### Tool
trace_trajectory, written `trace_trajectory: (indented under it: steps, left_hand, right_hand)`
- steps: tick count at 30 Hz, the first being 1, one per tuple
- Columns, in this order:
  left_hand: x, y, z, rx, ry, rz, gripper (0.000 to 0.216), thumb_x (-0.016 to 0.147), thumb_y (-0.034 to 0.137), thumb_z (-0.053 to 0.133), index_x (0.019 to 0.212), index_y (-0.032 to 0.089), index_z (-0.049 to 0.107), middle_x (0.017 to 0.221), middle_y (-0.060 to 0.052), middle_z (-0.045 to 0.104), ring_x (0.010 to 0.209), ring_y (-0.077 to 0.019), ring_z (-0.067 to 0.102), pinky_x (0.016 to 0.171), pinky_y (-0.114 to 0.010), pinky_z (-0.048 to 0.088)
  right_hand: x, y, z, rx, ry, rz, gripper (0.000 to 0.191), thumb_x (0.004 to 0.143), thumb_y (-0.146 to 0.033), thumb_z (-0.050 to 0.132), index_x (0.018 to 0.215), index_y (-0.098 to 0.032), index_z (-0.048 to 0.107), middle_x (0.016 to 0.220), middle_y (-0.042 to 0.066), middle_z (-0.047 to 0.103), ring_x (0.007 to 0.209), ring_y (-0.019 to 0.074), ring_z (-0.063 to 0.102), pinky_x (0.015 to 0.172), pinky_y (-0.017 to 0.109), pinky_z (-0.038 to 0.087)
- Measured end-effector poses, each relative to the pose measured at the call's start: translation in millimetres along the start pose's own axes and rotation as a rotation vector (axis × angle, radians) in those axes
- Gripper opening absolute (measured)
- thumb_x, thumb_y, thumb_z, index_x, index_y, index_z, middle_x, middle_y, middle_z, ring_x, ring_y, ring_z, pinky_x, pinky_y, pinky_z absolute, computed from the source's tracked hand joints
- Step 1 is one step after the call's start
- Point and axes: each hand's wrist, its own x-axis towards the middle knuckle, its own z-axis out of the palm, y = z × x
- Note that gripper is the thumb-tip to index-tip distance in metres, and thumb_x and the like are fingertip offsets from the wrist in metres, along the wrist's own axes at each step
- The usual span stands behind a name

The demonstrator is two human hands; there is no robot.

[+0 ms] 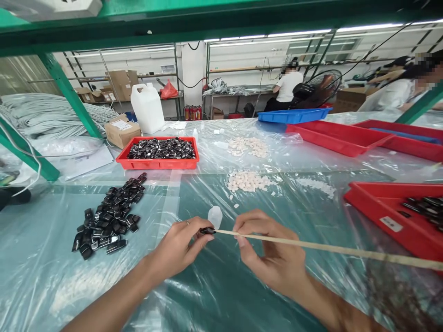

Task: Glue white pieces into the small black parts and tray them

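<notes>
A table [214, 295] covered in clear plastic sheeting carries everything. Along its right edge sit red trays [380, 210], the nearest holding a few black pieces. Toward the far left stands a red tray of black parts [158, 154], with a white jug [147, 107] and a cardboard box [122, 130] behind it. A loose pile of black parts [110, 214] lies near the left edge; heaps of white pieces [246, 180] lie mid-table. Near the front edge, the left hand [178, 246] pinches a small black part [207, 230] between thumb and fingers. The right hand [273, 251] is clamped on a long thin stick [328, 249], whose tip touches that part. A small translucent cap [215, 216] stands just behind
</notes>
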Motion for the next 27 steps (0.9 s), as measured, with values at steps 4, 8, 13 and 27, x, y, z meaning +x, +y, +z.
trace_trajectory:
  steps: [4,8,13,27]
  left_hand:
    - [0,3,-1,-0.012,-0.001,-0.013,0.014,0.106,0.034,0.055,0.115,0.025,0.057,0.081,0.003,0.066,0.063,-0.0111,0.062,0.061,-0.018,0.049]
    - [-1,5,-1,-0.040,-0.011,-0.031,0.013,0.106,0.032,0.055,0.116,0.025,0.057,0.081,0.003,0.066,0.063,-0.0110,0.061,0.059,-0.018,0.048]
    - [-3,8,1,-0.085,-0.041,-0.092,0.012,0.106,0.031,0.054,0.117,0.026,0.056,0.082,0.004,0.068,0.063,-0.0114,0.062,0.057,-0.019,0.048]
    - [-5,5,3,-0.056,-0.109,-0.006,0.010,0.108,0.030,0.051,0.117,0.026,0.053,0.094,0.000,0.068,0.073,-0.0146,0.065,0.066,-0.023,0.048]
  right_hand:
    - [0,-5,-1,-0.122,-0.036,-0.050,0.034,0.092,-0.008,0.065,0.110,-0.037,0.060,0.090,0.000,0.076,0.074,0.0200,0.078,0.059,0.033,0.062]
    - [1,-6,-2,-0.233,-0.046,-0.164,0.038,0.089,-0.006,0.064,0.111,-0.036,0.057,0.085,0.000,0.077,0.069,0.0203,0.079,0.056,0.032,0.063]
    - [0,-8,-9,-0.334,-0.145,-0.380,0.038,0.083,-0.005,0.062,0.107,-0.034,0.059,0.081,0.000,0.078,0.063,0.0212,0.078,0.057,0.035,0.069]
    - [4,-2,-6,-0.054,-0.147,-0.050,0.030,0.094,-0.009,0.061,0.106,-0.036,0.054,0.083,-0.003,0.068,0.071,0.0190,0.074,0.056,0.031,0.058]
